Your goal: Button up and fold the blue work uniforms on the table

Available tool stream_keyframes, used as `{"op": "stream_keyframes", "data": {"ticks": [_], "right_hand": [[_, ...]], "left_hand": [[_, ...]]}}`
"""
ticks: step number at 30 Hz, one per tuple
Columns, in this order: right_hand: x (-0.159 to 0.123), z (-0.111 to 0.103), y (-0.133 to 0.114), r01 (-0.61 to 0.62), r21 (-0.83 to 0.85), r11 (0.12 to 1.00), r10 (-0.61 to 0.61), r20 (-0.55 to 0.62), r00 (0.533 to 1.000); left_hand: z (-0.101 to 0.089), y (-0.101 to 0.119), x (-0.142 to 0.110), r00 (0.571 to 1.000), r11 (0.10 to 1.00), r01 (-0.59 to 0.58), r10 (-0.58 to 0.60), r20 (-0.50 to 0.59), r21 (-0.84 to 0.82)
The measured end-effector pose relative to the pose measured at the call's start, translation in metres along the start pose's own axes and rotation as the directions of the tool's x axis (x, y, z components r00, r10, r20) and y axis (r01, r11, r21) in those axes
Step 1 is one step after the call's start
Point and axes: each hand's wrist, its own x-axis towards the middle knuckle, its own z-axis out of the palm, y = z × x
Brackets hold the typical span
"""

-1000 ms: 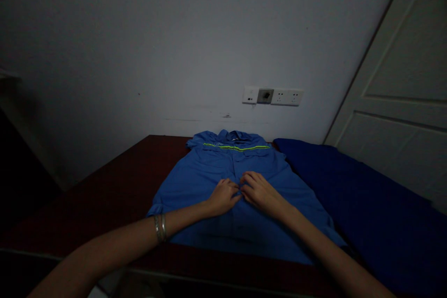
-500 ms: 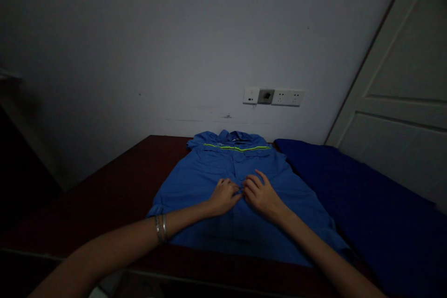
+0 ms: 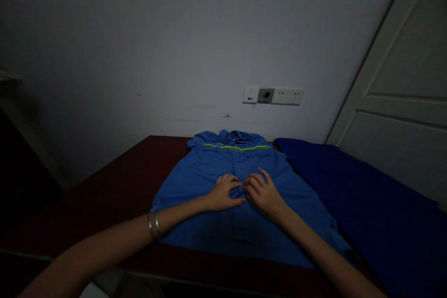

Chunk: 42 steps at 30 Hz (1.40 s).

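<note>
A blue work shirt (image 3: 240, 163) lies flat and face up, its collar at the far end and a yellow-green reflective stripe across the chest. Both hands rest on its front centre. My left hand (image 3: 221, 193) has curled fingers pinching the centre front from the left. My right hand (image 3: 263, 194) pinches the same spot from the right, its fingertips close to the left hand's. The cloth between the fingers is partly hidden, so any buttons there do not show. Silver bangles (image 3: 153, 224) circle my left wrist.
The shirt lies on a dark red table top (image 3: 115, 200). Dark blue cloth (image 3: 352, 186) lies along its right side. A white wall socket panel (image 3: 274, 96) sits above the collar, and a white panelled door (image 3: 391, 56) stands at the right.
My left hand has opened slightly, its thumb now stretched toward the right hand. Both hands sit slightly farther forward, and the left sleeve edge of the shirt has shifted slightly.
</note>
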Motion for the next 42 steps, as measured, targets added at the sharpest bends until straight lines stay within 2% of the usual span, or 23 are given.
{"op": "stream_keyframes", "data": {"ticks": [4,7,10,18,30,35,38,42], "right_hand": [[0.005,-0.006,0.004,-0.034,0.047,0.998,0.034,0.012,0.999],[0.008,-0.010,0.004,-0.044,0.071,0.996,0.042,0.033,0.999],[0.009,-0.011,0.004,-0.042,0.087,0.995,0.039,0.036,0.999],[0.004,-0.008,0.004,-0.022,0.106,0.994,0.016,0.061,0.998],[0.001,-0.001,0.005,-0.034,0.008,0.999,0.035,-0.016,0.999],[-0.002,0.004,0.005,-0.016,-0.028,0.999,0.015,-0.044,0.999],[-0.004,0.006,0.005,-0.016,-0.054,0.998,0.012,-0.070,0.997],[-0.003,0.004,0.004,-0.014,-0.077,0.997,0.007,-0.102,0.995]], "left_hand": [[-0.005,-0.004,0.005,1.000,0.987,-0.015,0.011,-0.022,-0.158],[-0.004,-0.010,0.011,0.998,0.975,0.000,0.013,0.057,-0.223],[-0.003,-0.015,0.014,0.990,0.976,-0.008,0.038,0.136,-0.218],[-0.010,-0.022,0.020,0.966,0.978,-0.058,0.105,0.238,-0.199],[-0.004,-0.024,0.021,0.988,0.984,-0.060,0.083,0.130,-0.169],[0.006,-0.028,0.021,0.991,0.975,-0.084,0.104,0.085,-0.207],[0.013,-0.028,0.022,0.998,0.968,-0.050,0.058,0.025,-0.245],[0.015,-0.021,0.020,1.000,0.966,-0.004,0.006,0.006,-0.259]]}}
